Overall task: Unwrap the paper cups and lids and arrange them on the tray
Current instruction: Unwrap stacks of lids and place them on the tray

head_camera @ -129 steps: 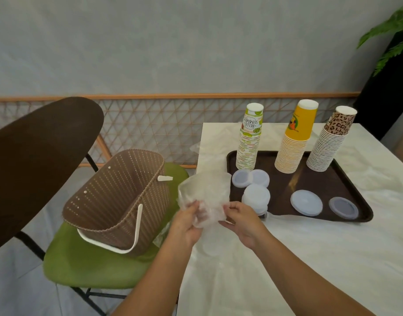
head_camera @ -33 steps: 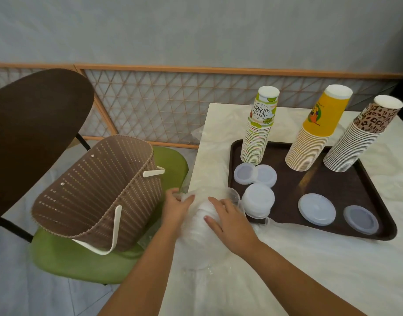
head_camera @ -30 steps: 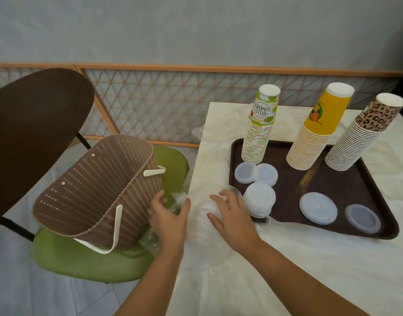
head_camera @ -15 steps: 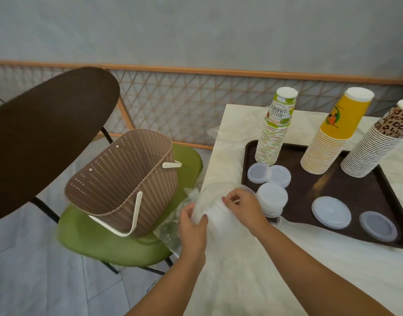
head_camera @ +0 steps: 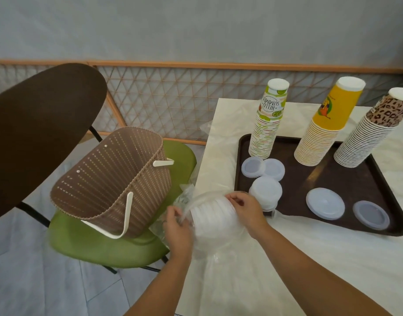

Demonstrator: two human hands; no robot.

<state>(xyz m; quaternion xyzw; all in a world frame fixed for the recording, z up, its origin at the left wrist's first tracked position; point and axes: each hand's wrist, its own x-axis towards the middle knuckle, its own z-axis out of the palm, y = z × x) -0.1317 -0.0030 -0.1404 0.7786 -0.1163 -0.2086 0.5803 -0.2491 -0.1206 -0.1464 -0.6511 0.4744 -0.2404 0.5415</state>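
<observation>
Two hands work a wrapped lid stack (head_camera: 213,216) at the desk (head_camera: 309,258) edge. Left hand (head_camera: 178,229) pinches the wrap (head_camera: 188,207); right hand (head_camera: 247,207) grips the stack. Next, probably: strip wrap, move lids to tray (head_camera: 366,179).

A single wide-angle camera sat on the person's head and looked forward and down. It stood close over the near left corner of the tabletop (head_camera: 287,258), so both forearms rose from the bottom edge and the hands met just below the middle. The tray (head_camera: 241,165) lay right of centre, slightly farther off, and the chair (head_camera: 93,245) with its basket (head_camera: 113,188) filled the left. The far wall (head_camera: 196,26) took up the top, its rail bowed by the lens.
</observation>
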